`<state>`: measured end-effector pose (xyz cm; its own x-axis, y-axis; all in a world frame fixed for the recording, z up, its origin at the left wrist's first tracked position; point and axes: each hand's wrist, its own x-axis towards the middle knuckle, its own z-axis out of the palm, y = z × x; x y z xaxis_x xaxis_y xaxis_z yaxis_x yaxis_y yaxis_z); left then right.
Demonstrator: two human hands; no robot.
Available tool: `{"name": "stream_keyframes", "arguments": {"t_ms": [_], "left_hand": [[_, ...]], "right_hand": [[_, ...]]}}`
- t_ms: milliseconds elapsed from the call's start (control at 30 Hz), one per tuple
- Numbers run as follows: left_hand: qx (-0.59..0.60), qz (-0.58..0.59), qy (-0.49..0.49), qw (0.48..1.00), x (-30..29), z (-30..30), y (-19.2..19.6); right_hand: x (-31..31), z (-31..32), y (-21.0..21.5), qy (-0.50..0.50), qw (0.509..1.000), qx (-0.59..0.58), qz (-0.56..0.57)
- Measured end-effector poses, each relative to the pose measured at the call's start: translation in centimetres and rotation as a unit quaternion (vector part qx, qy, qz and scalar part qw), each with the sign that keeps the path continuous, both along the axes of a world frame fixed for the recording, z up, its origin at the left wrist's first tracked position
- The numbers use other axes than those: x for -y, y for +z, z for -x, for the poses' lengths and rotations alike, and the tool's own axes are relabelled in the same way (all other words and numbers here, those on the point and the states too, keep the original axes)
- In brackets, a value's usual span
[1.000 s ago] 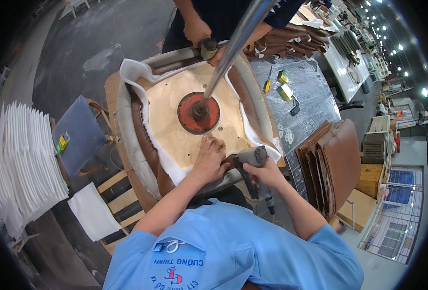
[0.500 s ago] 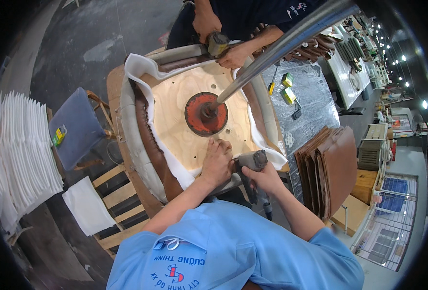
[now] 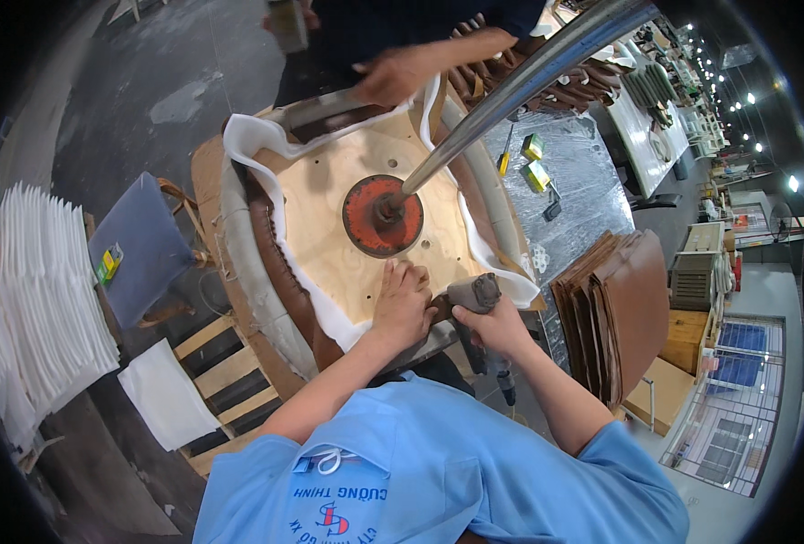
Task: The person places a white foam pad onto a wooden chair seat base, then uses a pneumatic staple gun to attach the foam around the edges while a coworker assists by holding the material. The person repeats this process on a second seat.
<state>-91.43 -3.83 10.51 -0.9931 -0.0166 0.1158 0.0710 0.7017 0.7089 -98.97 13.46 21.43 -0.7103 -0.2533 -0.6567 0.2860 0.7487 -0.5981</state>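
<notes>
A plywood seat panel [image 3: 320,204] faces up inside a frame, with white padding [image 3: 279,218] and a brown leather cover [image 3: 279,263] around its edges. A round red press plate [image 3: 361,222] on a metal rod [image 3: 501,100] bears on the panel's middle. At the near edge, my left hand [image 3: 404,306] bends its fingers over the cover's edge and the wood. My right hand [image 3: 497,325] is closed around a staple gun [image 3: 474,293], its nose close beside my left fingers. Across the panel, a co-worker's blurred hand [image 3: 394,77] is over the far edge; their other hand lifts a tool [image 3: 287,25].
Brown leather pieces [image 3: 615,313] are stacked on the right, near a plastic-wrapped table [image 3: 583,168] with small yellow-green boxes [image 3: 535,175]. To the left stand a blue-grey seat [image 3: 143,249], a wooden pallet [image 3: 225,372] and a pile of white sheets [image 3: 43,308].
The co-worker's tool has gone from the panel's far edge up and to the left, and their other hand has shifted left. My hands and staple gun stay at the near edge, barely shifted.
</notes>
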Motion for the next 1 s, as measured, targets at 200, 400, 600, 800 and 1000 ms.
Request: {"name": "stream_keyframes", "arguments": {"t_ms": [200,400,600,800,1000], "left_hand": [[-0.069,-0.027,0.046,0.996,-0.4,0.2,-0.8],[-0.075,-0.04,0.06,0.995,-0.7,0.1,-0.8],[-0.009,-0.01,0.048,0.999,-0.2,-0.5,0.2],[-0.034,-0.069,0.082,0.994,-0.3,-0.2,0.1],[-0.063,-0.067,0.104,0.99,-0.7,0.2,0.0]], "right_hand": [[0.0,-1.1,0.3,-0.017,0.998,0.018,0.052],[1.6,-1.0,0.9,0.02,1.0,-0.021,0.003],[1.4,-0.1,0.5,0.053,0.997,-0.056,-0.029],[0.8,0.0,0.9,0.045,0.999,-0.023,0.006],[1.1,-0.3,1.1,0.057,0.998,-0.003,0.009]]}}
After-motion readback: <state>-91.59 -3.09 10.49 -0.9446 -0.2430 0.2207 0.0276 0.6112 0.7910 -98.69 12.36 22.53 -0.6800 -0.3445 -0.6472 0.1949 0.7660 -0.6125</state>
